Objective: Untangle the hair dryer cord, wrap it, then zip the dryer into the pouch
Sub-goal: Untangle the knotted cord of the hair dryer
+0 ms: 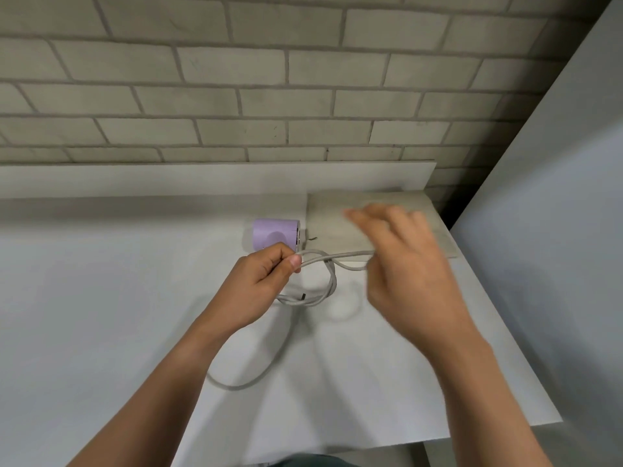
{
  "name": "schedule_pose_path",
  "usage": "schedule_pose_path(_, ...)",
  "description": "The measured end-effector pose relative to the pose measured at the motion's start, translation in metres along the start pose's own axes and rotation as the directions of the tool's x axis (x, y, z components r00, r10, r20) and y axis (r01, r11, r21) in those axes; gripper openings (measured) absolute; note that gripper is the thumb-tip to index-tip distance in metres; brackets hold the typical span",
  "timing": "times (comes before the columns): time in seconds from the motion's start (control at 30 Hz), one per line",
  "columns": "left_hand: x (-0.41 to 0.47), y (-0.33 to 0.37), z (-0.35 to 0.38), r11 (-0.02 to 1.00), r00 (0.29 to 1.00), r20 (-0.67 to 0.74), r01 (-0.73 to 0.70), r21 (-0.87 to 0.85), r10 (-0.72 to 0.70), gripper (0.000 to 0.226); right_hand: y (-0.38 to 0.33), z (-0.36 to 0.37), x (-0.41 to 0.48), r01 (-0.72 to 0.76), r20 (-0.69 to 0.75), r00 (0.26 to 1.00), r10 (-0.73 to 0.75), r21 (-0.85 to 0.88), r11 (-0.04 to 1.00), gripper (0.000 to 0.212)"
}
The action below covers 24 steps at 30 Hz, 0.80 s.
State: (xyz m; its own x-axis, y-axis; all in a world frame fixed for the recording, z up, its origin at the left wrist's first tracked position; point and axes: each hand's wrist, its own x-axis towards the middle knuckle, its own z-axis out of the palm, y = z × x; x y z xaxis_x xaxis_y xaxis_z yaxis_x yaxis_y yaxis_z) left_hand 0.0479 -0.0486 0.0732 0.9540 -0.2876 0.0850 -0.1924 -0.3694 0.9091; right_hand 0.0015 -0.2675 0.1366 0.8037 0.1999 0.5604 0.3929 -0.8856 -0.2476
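A lilac hair dryer (274,234) with a pale grey cord (328,281) lies on a plain white counter (101,281). Beside it, a beige pouch (337,224). Behind, an off-white brick-patterned wall (236,79) with grey mortar lines.

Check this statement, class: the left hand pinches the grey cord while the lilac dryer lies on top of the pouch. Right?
Not quite. The head view shows the lilac dryer on the table, beside the pouch, not on it. The left hand does pinch the grey cord.

Right hand (401,264) motion-blurred, grip unclear; dryer (274,234) half behind left hand (259,284); cord (323,284) vanishes behind wrist.
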Motion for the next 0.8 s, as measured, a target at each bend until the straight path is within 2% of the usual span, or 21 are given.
schedule_pose_path(0.07, -0.001, 0.001, -0.001, 1.000, 1.000, 0.011, -0.013, -0.013, 0.013, 0.027, -0.010, 0.015, 0.000, 0.147, 0.059, 0.987, -0.147, -0.006, 0.989, 0.043)
schedule_pose_path(0.17, -0.004, 0.003, -0.001, 0.999, 0.999, 0.035, -0.030, -0.018, 0.031, 0.028, -0.012, 0.042, -0.002, 0.195, 0.150, 0.972, -0.181, -0.086, 0.977, 0.017)
schedule_pose_path(0.3, -0.010, 0.000, -0.004, 0.999, 1.000, 0.029, 0.005, -0.053, -0.003, 0.032, -0.017, 0.064, 0.001, 0.157, 0.150, 0.978, -0.144, -0.083, 0.984, 0.011)
schedule_pose_path(0.43, -0.012, 0.004, -0.015, 0.998, 1.000, 0.031, 0.009, -0.061, -0.007, 0.032, -0.024, 0.045, 0.000, 0.138, 0.052, 0.989, -0.135, -0.065, 0.988, 0.008)
schedule_pose_path(0.5, -0.012, 0.005, -0.026, 0.997, 1.000, 0.009, 0.007, -0.076, -0.007, 0.032, -0.024, 0.022, 0.004, 0.058, -0.128, 0.990, -0.053, 0.035, 0.998, 0.008)
schedule_pose_path(0.57, -0.013, 0.004, -0.035, 0.997, 1.000, -0.012, 0.004, -0.076, -0.004, 0.033, -0.018, 0.001, 0.008, -0.013, -0.328, 0.941, 0.079, 0.199, 0.980, 0.008)
schedule_pose_path(0.6, -0.015, 0.004, -0.037, 0.997, 1.000, -0.018, 0.001, -0.080, -0.002, 0.034, -0.015, -0.008, 0.010, -0.042, -0.376, 0.917, 0.136, 0.249, 0.968, 0.008)
schedule_pose_path(0.7, -0.017, 0.003, -0.034, 0.996, 0.999, -0.039, -0.010, -0.086, 0.006, 0.033, -0.002, -0.016, 0.009, -0.177, -0.326, 0.908, 0.264, 0.273, 0.945, 0.009)
schedule_pose_path(0.8, -0.016, 0.004, -0.026, 0.998, 0.998, -0.058, -0.015, -0.069, 0.011, 0.031, 0.016, -0.011, -0.002, -0.367, -0.136, 0.909, 0.395, 0.192, 0.910, 0.013)
